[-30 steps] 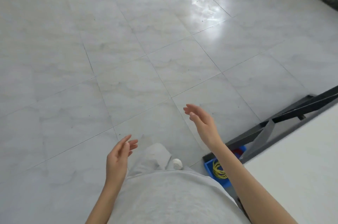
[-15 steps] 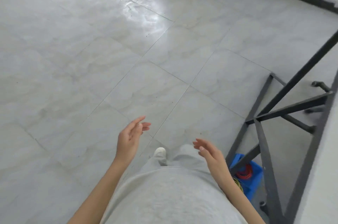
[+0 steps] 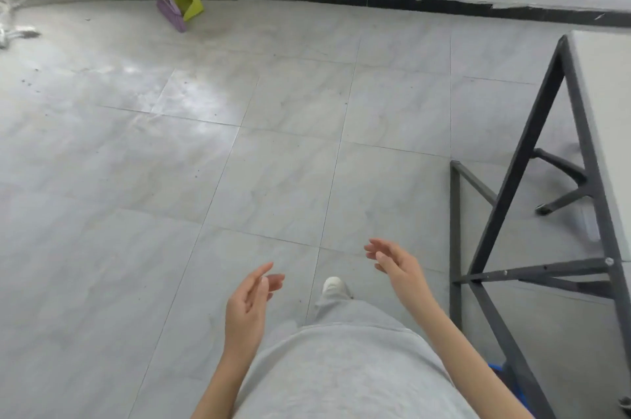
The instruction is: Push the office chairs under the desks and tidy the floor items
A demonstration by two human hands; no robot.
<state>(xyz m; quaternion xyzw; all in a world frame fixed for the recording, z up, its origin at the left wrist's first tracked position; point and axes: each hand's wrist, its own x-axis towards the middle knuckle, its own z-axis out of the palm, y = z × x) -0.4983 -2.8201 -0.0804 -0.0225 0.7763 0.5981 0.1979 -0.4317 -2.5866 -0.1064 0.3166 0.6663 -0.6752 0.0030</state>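
Both hands, left hand point(image 3: 249, 302) & right hand point(image 3: 396, 265), hang relaxed, holding nothing. Chair base point(image 3: 560, 179) shows under desk point(image 3: 601, 104). Prob. rolls easily on casters; push at backrest, not visible here.

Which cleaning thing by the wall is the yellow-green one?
The dustpan is the yellow-green one, standing against the wall. The broom right beside it on the left has a purple head instead.

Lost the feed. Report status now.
Left hand and right hand open, empty. Chair base under desk. Broom and dustpan against wall.
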